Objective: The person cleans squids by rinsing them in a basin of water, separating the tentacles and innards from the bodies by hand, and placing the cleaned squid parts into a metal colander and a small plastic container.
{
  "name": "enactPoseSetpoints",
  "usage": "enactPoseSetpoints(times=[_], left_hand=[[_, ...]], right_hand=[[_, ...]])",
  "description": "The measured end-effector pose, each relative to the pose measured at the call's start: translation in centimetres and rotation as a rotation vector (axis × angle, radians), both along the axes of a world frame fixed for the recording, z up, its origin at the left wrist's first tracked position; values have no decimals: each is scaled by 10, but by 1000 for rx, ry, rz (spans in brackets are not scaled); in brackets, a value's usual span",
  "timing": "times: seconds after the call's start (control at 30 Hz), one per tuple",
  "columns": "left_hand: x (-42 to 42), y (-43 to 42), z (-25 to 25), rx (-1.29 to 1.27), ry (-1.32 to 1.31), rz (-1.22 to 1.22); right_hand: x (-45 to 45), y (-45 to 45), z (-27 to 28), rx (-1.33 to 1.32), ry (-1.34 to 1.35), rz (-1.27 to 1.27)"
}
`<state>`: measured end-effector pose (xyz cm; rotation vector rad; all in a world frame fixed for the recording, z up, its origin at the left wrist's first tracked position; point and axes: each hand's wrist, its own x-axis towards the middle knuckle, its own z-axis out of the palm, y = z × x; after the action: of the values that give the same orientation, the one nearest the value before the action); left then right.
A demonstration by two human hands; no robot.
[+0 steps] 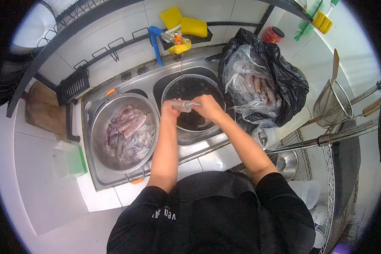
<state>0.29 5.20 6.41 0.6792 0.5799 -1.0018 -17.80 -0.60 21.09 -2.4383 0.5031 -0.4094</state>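
Note:
Over the right sink basin, my left hand (170, 109) is closed around the pale tube-like body of a squid (181, 106). My right hand (208, 108) pinches at the squid's other end, fingers together. Below both hands sits a round metal bowl (216, 91) of dark water, with pale bits near its lower right side. A thin stream of water falls into it from the tap (168, 38). In the left basin, a large steel pot (98, 150) with orange handles holds a heap of purple and whitish squid (129, 131).
At right, an open black plastic bag (294, 84) with clear lining holds several whole squid (258, 86). Close by stand a clear container (266, 134) and a mesh strainer (332, 106). Yellow sponges (194, 27) rest behind the tap; a dish rack (74, 86) hangs at left.

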Motion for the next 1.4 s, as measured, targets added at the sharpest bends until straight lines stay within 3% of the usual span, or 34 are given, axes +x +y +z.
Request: enactPoseSetpoints(times=[0.27, 0.43, 0.77, 1.07, 1.17, 1.27, 1.4], left_hand=[[-2, -11, -19, -24, 23, 8], [-18, -3, 18, 38, -36, 38], [-14, -7, 3, 32, -79, 22], [-27, 2, 42, 68, -131, 38], [-9, -2, 3, 14, -189, 92], [-8, 6, 20, 55, -226, 42], [1, 3, 5, 63, -179, 29]], right_hand=[[1, 5, 5, 17, 148, -154], [-2, -1, 1, -58, 138, -121], [-8, -3, -1, -30, 189, -135], [-15, 0, 8, -55, 246, -146], [-19, -7, 3, -83, 215, -130], [-25, -17, 8, -88, 202, -104], [-29, -30, 25, -118, 238, -39]])
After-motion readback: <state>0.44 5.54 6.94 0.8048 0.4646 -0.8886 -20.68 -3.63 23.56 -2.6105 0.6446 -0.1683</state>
